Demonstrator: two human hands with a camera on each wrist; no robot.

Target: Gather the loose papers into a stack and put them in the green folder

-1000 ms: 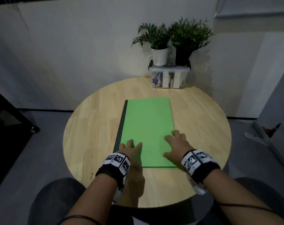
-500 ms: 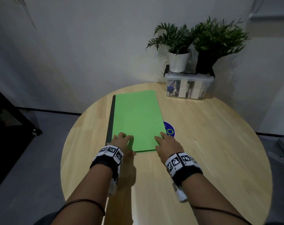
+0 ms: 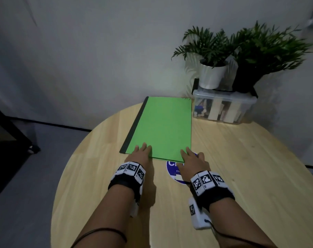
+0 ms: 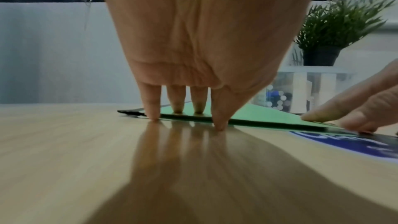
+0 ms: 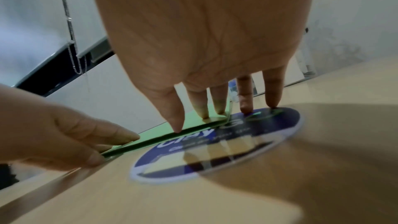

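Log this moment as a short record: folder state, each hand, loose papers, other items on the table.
folder: green folder closed, flat on the round wooden table
left hand: left hand fingers straight, tips on the folder's near edge
right hand: right hand fingers straight, on the folder's near right corner and the blue round sticker
loose papers: none visible
other: clear storage box carrying two potted plants
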